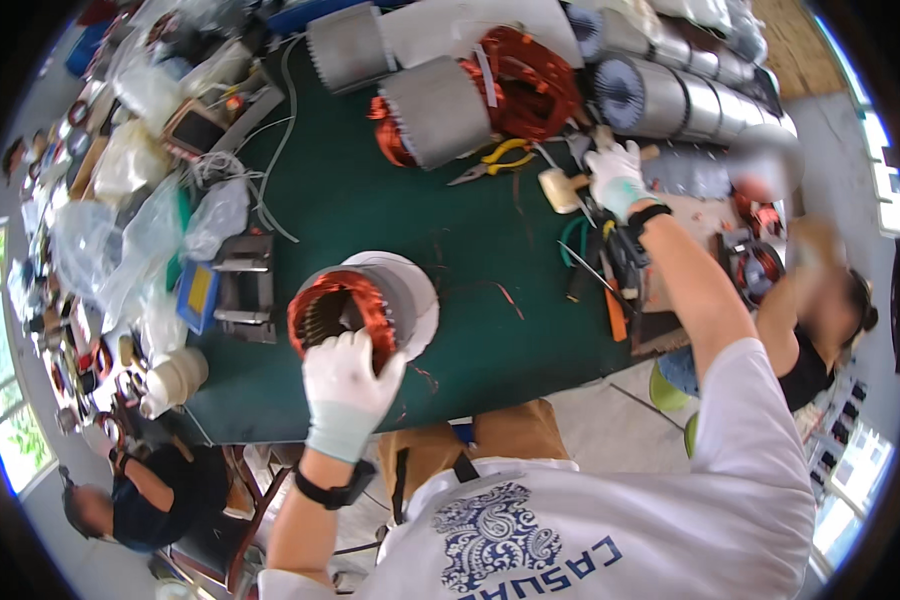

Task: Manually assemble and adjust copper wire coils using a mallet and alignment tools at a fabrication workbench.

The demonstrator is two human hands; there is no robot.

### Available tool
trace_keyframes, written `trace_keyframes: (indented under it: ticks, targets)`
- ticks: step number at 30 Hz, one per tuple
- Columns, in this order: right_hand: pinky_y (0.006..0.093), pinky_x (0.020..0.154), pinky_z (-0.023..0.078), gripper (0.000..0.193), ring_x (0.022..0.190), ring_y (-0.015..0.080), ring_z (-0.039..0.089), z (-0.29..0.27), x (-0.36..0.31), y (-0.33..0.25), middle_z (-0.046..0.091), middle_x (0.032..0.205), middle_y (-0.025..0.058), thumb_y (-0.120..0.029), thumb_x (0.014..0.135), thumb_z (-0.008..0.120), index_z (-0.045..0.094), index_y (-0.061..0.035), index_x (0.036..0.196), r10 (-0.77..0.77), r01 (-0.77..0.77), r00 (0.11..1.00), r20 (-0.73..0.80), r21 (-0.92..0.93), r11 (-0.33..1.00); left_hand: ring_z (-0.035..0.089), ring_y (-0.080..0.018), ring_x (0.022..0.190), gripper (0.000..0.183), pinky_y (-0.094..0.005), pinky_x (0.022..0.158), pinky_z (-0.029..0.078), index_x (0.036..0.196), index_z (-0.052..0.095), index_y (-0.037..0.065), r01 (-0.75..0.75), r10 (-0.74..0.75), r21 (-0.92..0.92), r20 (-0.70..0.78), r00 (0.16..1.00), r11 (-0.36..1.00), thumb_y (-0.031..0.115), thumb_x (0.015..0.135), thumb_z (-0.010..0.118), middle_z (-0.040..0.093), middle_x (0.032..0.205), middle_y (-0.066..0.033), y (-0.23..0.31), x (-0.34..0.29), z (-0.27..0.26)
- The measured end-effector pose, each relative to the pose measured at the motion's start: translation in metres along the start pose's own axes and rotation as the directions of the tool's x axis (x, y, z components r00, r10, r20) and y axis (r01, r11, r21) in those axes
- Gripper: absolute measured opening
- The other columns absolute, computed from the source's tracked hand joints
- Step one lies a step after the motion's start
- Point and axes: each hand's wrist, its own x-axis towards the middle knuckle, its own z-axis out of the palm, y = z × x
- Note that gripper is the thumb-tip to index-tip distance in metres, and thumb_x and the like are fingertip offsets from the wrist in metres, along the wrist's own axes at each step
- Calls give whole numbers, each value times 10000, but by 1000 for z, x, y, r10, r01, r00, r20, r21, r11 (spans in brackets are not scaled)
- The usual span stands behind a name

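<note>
My left hand, in a white glove, is closed over the near rim of a motor stator. Orange-red copper windings ring its open end, and it lies on its side over a white round sheet. Far to the right, my gloved right hand reaches among tools, closed around the wooden handle of a mallet with a pale head. Its fingertips are partly hidden. Yellow-handled pliers lie left of the mallet, and a screwdriver is nearer to me.
A wound stator and bare cylindrical cores stand along the far side of the green table. Plastic bags, white cord and a metal frame occupy the left. Other people sit at left and right.
</note>
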Motion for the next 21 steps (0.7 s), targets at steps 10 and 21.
trace_keyframes:
  ticks: [10,21]
  targets:
    - [430,914,528,382,1071,434,656,-156,-128,-98,685,1147,229,-266,1022,625,604,19,1274,-156,222,975,-161,799,558,565,-250,546,292,-391,536,437,750,588,100,-67,75,41,-279,957,997,298,766,802,540,644,-48,-23,-14,25]
    - [446,603,529,348,723,396,678,-171,-95,-200,676,869,200,-343,1037,590,584,-11,1140,-589,592,776,-225,579,560,615,-209,583,333,-366,534,504,900,603,103,230,-215,26,-265,940,973,399,879,756,561,687,-29,33,8,45]
